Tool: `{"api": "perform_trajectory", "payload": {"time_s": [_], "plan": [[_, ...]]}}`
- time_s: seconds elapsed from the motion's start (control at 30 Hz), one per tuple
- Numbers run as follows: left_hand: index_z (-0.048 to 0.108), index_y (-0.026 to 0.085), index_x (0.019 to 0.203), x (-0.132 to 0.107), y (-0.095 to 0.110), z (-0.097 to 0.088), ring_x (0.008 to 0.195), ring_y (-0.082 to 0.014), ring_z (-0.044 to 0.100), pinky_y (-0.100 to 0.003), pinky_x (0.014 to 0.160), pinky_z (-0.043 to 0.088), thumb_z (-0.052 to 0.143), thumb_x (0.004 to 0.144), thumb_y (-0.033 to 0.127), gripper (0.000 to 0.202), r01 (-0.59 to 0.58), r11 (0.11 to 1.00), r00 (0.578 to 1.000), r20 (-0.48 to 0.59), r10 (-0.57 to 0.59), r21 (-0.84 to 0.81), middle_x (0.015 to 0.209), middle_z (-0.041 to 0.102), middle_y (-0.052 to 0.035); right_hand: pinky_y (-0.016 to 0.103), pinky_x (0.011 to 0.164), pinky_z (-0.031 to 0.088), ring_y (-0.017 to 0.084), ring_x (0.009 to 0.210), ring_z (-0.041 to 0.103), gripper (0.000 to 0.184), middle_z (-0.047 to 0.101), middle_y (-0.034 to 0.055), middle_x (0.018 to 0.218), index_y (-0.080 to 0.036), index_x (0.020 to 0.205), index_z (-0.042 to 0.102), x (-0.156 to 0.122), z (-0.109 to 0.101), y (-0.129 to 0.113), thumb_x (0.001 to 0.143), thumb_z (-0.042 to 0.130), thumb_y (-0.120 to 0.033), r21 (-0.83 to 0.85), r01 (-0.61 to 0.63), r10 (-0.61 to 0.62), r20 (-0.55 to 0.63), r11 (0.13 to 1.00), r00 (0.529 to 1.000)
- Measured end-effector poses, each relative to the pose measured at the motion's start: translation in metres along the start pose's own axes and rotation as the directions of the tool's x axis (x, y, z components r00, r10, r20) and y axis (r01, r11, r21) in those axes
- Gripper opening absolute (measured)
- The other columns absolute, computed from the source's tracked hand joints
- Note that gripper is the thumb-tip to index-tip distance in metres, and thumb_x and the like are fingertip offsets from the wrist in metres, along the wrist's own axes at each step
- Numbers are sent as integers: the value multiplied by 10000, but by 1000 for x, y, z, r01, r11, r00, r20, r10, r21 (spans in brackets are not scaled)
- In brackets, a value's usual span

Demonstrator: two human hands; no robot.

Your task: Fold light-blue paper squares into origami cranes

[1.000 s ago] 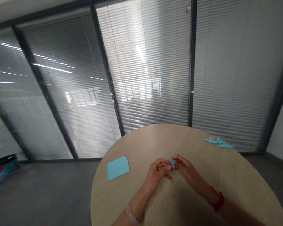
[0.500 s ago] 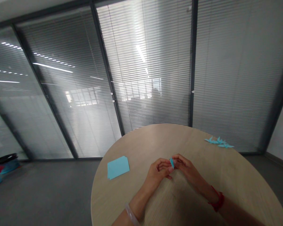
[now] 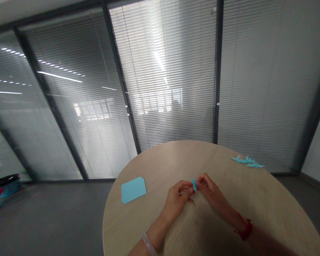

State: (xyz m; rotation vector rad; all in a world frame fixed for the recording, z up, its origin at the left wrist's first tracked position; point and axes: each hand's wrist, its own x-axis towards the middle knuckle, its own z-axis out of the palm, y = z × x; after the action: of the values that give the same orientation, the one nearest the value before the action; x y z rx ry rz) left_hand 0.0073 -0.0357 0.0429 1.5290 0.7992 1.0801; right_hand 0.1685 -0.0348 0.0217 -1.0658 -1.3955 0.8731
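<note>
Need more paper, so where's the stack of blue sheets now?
In the head view, the blue paper stack lies on the table, left of the left hand.

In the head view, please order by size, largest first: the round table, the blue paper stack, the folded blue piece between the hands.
Largest: the round table; then the blue paper stack; smallest: the folded blue piece.

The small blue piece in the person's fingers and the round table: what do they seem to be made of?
The small blue piece looks like matte paper: it holds narrow folds without shine. The round table has faint grain and a smooth satin finish, so pale wood veneer or laminate; the look leaves that open.
</note>
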Motion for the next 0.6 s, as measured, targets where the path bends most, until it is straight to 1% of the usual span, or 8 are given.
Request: {"api": "perform_trajectory", "payload": {"time_s": [0.13, 0.33, 0.43, 0.53, 0.6], "plan": [[681, 152, 914, -2, 1, 1, 734, -174, 611, -264, 592, 524, 655, 760, 311, 223, -9, 995, 999, -31, 13, 100, 809, 665, -58, 286, 611, 415, 179, 639, 570, 216, 556, -23, 684, -234, 741, 475, -4, 1, -10, 772, 562, -429, -80, -1, 0, -12, 997, 1000], [663, 158, 874, -2, -2, 2, 694, -157, 604, -255, 594, 513, 621, 783, 273, 152, -18, 984, 998, -58, 29, 179, 804, 656, -48, 280, 604, 400, 174, 630, 549, 114, 545, -18, 685, -233, 737, 476, -8, 3, -18, 760, 524, -334, -114, 32, -26, 54, 993, 998], [662, 158, 888, -2, -1, 3, 723, -164, 605, -254, 596, 518, 617, 796, 299, 175, -31, 985, 998, -46, 40, 167, 832, 652, -54, 276, 600, 400, 170, 625, 535, 111, 540, -20, 685, -234, 739, 481, -8, 4, -16, 758, 527, -334, -92, 37, -33, 46, 995, 998], [667, 155, 927, -4, 2, 3, 749, -170, 609, -258, 608, 522, 629, 795, 341, 230, -40, 987, 998, -33, 46, 154, 881, 658, -65, 286, 661, 424, 185, 708, 559, 142, 571, -5, 736, -233, 727, 479, -5, 4, -10, 755, 534, -361, -15, 45, -45, 38, 999, 998], [670, 155, 954, -5, 3, 2, 735, -166, 610, -257, 610, 517, 654, 776, 336, 254, -39, 987, 999, -25, 43, 155, 889, 664, -65, 298, 702, 431, 193, 746, 567, 162, 585, 4, 756, -229, 708, 476, -2, 3, -7, 745, 543, -372, 29, 44, -45, 40, 999, 998]]}}
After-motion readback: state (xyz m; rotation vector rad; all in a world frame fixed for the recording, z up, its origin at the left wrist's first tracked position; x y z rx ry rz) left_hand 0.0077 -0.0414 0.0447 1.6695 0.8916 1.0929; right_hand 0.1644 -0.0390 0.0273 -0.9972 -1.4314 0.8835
